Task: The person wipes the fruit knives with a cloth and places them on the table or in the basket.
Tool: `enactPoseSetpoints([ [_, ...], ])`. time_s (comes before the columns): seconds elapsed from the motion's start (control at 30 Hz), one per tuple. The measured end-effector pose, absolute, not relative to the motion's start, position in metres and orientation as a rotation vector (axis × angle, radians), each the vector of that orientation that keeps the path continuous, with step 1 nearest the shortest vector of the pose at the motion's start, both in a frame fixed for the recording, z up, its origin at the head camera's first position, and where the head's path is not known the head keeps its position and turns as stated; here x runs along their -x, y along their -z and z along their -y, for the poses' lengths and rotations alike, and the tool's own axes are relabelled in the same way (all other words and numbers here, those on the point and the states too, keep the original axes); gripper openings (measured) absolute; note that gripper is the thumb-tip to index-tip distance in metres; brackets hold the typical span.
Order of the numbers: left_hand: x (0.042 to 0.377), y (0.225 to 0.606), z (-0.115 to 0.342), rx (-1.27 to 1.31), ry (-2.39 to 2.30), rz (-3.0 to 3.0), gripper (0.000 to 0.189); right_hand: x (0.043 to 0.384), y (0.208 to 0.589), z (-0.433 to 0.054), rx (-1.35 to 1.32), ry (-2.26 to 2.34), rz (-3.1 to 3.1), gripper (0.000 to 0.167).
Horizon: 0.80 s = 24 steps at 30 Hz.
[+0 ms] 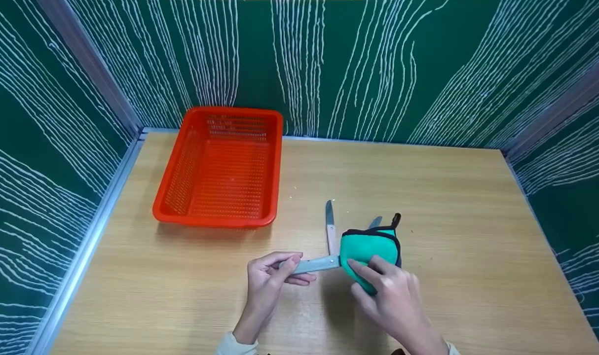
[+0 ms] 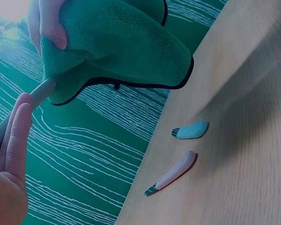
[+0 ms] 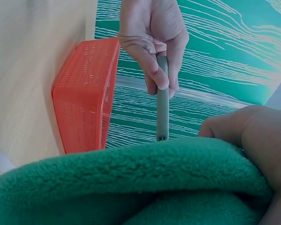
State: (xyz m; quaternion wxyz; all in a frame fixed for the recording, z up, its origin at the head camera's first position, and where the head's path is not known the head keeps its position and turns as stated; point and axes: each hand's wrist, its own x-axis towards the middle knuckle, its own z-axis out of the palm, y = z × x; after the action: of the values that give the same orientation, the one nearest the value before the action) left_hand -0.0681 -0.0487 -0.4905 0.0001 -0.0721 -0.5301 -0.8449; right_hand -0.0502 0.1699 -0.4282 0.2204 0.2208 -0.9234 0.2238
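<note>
My left hand grips the grey-green handle of a knife, held above the table. Green fleecy cloth with black edging is folded over the knife's blade, which is hidden inside it. With thumb and fingers my right hand pinches the cloth around the blade. On the table beyond lies a knife with a pale pink handle, its blade pointing away from me. Another knife shows only its blade past the cloth in the head view; the left wrist view shows its turquoise handle.
A red plastic basket with perforated sides stands on the wooden table at the back left. Green panels with white wavy lines enclose the table's back and sides. Tiny white specks lie near the pink-handled knife.
</note>
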Motion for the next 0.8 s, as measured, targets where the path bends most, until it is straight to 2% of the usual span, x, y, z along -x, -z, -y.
enactPoseSetpoints([
  [0.47,0.075,0.494,0.054,0.344,2.617,1.568,0.022,0.057,0.427,-0.185,-0.551,-0.621,2.533,0.028],
  [0.8,0.077,0.496,0.060,0.292,2.610,1.603,0.022,0.061,0.427,-0.199,-0.487,-0.616,2.477,0.028],
])
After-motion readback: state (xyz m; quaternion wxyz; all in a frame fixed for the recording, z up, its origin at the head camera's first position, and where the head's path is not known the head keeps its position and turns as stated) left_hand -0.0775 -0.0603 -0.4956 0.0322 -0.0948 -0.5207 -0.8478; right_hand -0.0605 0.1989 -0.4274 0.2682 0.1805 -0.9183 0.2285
